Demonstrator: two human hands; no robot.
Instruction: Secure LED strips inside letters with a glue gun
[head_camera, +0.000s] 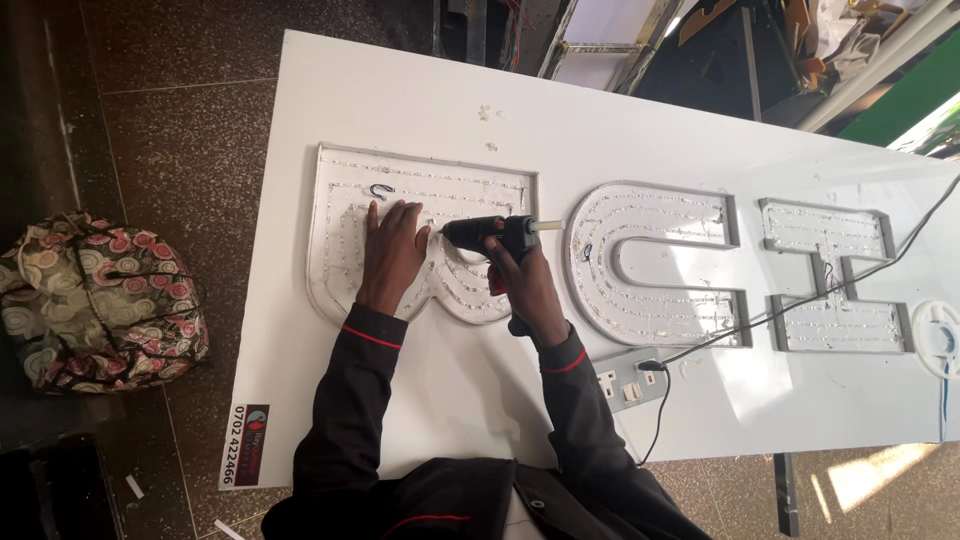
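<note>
Head view: your right hand (520, 275) grips the glue gun (490, 233) — your left hand (392, 245) lies flat on the letter tray (335, 290). Hot glue could burn those nearby fingers.

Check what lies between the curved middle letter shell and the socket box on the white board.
Bare white board only, in the head view, between curved letter shell and socket box; its black cable runs off right.

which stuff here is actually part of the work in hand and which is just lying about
In use: glue gun in right hand; first letter shell under left hand; socket strip.
Lying about: floral bag on floor; white reel; the other two letter shells.
</note>
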